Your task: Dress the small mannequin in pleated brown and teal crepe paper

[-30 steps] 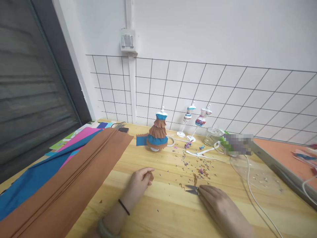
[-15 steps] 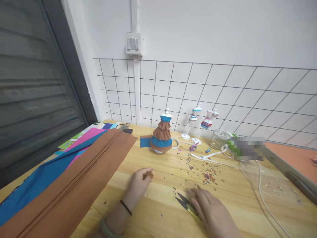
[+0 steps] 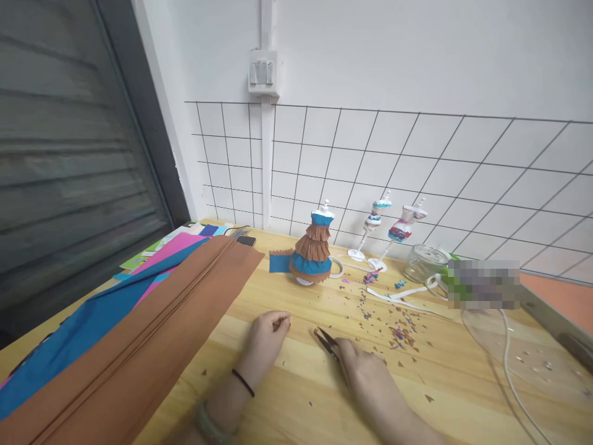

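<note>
My right hand (image 3: 365, 374) is closed round a pair of small dark-bladed thread snips (image 3: 327, 341), whose tips point up and left just above the table. To the left, my left hand (image 3: 267, 340) pinches a small piece of brown crepe paper (image 3: 278, 322), mostly hidden by the fingers. Beyond both hands stands a mini dress form (image 3: 314, 247) in a tiered brown and blue paper dress. A blue and brown paper strip (image 3: 279, 262) lies at its left side.
Folded brown crepe paper (image 3: 152, 334) covers the table's left side over blue and pink sheets. Two smaller dress forms (image 3: 372, 222) stand at the back. Paper scraps (image 3: 403, 337), a tape roll (image 3: 338, 267), a clear jar (image 3: 422, 262) and a white cable (image 3: 506, 358) lie rightward.
My right hand has picked the snips up off the table and brought them left, towards my left hand. The left hand keeps its pinch. The view has shifted slightly.
</note>
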`<state>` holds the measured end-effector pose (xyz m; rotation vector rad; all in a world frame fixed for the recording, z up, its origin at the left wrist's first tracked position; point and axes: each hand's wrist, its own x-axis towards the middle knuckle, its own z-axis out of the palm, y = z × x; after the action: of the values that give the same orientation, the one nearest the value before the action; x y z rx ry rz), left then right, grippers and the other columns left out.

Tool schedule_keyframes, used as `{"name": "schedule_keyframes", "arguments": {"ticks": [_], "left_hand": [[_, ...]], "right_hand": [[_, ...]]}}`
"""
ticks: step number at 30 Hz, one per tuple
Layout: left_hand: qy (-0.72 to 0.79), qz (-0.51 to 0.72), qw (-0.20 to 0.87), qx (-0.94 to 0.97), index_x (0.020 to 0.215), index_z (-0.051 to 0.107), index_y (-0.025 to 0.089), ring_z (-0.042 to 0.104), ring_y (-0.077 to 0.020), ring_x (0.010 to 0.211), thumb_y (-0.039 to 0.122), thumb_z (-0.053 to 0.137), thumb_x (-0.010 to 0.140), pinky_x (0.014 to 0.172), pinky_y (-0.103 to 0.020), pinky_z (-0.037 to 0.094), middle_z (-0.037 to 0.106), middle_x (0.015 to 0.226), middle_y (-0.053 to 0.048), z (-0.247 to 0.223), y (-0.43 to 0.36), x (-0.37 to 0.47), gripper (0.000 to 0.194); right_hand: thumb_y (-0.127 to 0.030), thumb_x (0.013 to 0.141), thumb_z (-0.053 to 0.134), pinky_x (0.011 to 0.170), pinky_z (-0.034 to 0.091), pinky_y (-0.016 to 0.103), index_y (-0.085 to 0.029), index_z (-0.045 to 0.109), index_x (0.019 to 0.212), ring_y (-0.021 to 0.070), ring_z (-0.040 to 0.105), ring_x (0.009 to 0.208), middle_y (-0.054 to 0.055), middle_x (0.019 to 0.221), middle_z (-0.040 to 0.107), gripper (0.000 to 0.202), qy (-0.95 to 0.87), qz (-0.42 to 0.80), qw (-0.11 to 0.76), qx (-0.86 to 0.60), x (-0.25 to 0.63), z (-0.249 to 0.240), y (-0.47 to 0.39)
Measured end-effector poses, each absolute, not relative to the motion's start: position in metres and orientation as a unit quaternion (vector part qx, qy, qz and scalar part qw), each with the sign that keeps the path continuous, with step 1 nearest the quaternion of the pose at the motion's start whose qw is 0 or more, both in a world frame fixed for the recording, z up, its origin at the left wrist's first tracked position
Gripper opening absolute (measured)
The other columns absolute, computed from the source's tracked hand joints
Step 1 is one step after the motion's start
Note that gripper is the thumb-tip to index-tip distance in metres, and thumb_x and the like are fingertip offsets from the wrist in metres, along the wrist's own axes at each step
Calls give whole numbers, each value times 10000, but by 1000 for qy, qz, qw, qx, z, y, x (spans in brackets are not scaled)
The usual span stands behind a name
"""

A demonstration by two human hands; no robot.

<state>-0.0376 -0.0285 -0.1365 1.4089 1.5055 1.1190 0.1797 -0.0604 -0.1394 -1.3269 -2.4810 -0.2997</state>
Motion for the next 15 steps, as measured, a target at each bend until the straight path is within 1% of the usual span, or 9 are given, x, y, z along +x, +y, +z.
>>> {"name": "schedule_keyframes", "arguments": {"ticks": [3, 9, 12, 15], "left_hand": [[602, 433, 379, 554, 895, 712, 102, 650, -215, 753, 288, 504, 749, 707, -315, 488, 732, 837, -100, -140, -27, -38, 315], [603, 422, 371, 566, 889, 717, 106, 643, -206, 708, 306, 492, 756, 678, -312, 492, 731, 807, -99, -140, -26, -37, 329], [606, 418, 369, 567, 885, 720, 105, 645, -208, 705, 306, 484, 758, 674, -313, 492, 732, 800, -100, -139, -27, -37, 335], [606, 418, 369, 567, 880, 722, 107, 652, -212, 736, 301, 484, 756, 695, -313, 495, 734, 825, -105, -138, -27, -37, 331]], "right_hand": [[-136, 943, 326, 416, 319, 249, -206, 471, 871, 152, 602, 461, 13, 673, 630, 176, -877, -114, 148, -443, 165, -142, -52], [-268, 973, 346, 522, 387, 253, -222, 483, 855, 154, 634, 575, 3, 723, 641, 187, -899, -82, 134, -409, 154, -141, -54], [-256, 964, 377, 526, 383, 240, -222, 498, 821, 144, 642, 587, -5, 713, 657, 190, -895, -64, 124, -423, 154, -141, -49], [-225, 951, 393, 492, 346, 249, -215, 524, 811, 156, 642, 552, 0, 664, 671, 192, -880, -55, 109, -460, 153, -142, -38]]}}
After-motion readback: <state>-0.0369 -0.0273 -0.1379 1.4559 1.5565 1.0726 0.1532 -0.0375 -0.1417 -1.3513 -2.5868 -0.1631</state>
